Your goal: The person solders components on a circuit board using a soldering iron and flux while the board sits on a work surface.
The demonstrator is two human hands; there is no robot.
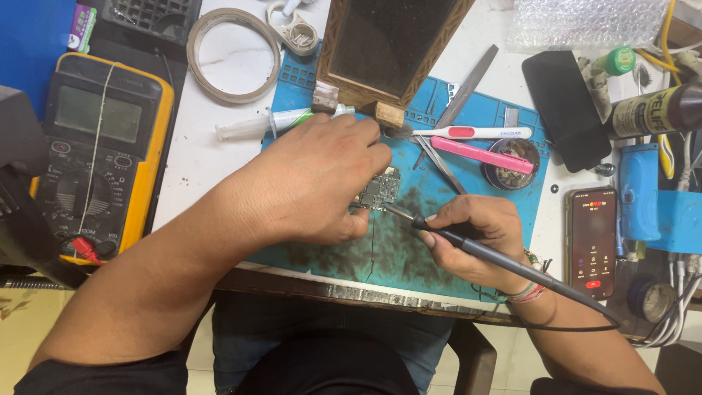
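Fingers, right hand [475, 234]: closed in a pen grip around the soldering iron [468, 245]; handle runs back past the wrist, cable trailing off behind.
Fingers, left hand [314, 183]: curled down over the small circuit board [380, 192], pinning it to the blue work mat [482, 117]; grip detail is hidden under the knuckles, so pinch or press cannot be told.
Board position: just beyond the left fingertips, partly covered by them; right edge is exposed.
Iron tip: held at the board's lower right edge, touching or just short of it; contact cannot be confirmed.
Step in hand: judged as soldering or reworking a point on the board edge, board steadied by one hand, heat applied by the other.
Next move calls for: a steady tip on one pad only, board kept from sliding, left fingertips kept apart from the hot tip, which sits very near them.
Beyond the right fingers: tweezers [439, 162], a white and red brush-like tool [472, 133], a pink tool [486, 155], a round tin [512, 162].
Beyond the left fingers: a syringe [278, 123] and a wooden-framed stand [387, 47].
Well left of the left hand: a yellow multimeter [102, 146].
Right of the right hand: a lit phone [592, 241], apart from the mat.
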